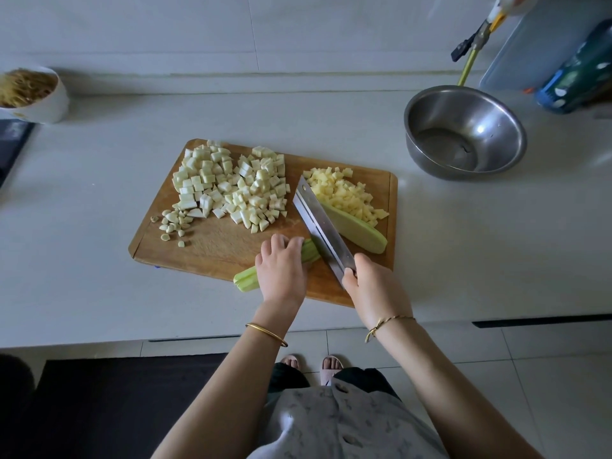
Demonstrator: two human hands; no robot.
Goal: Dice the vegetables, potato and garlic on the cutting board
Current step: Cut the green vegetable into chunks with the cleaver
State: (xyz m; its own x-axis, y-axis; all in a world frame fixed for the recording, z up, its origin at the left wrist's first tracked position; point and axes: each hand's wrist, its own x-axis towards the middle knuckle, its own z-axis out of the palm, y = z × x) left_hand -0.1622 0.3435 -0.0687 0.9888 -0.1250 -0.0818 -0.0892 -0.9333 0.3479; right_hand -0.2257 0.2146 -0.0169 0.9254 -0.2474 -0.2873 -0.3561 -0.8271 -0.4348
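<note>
Mid-dice on the wooden cutting board (212, 250), set toward the front edge of the table (99, 193). Pinning a bundle of pale green squash strips (246, 278) with the left hand (281, 270), fingers curled down over them, probably to keep the strips together and the fingertips tucked back from the blade. Gripping the cleaver (318, 223) by its handle with the right hand (371, 286), fingers clenched round it, edge down at the bundle's far-right end. Lying with the long axis from near-left to far-right, near-left tip poking past the board toward the table's front edge. Crossed roughly square by the blade, so likely to fall as cubes. Parked just beyond the blade: an uncut squash half (357, 231), touching the diced potato (344, 193). Pushed toward the far-left: white cubes (228, 183) and garlic bits (174, 221), seemingly to leave cutting room.
</note>
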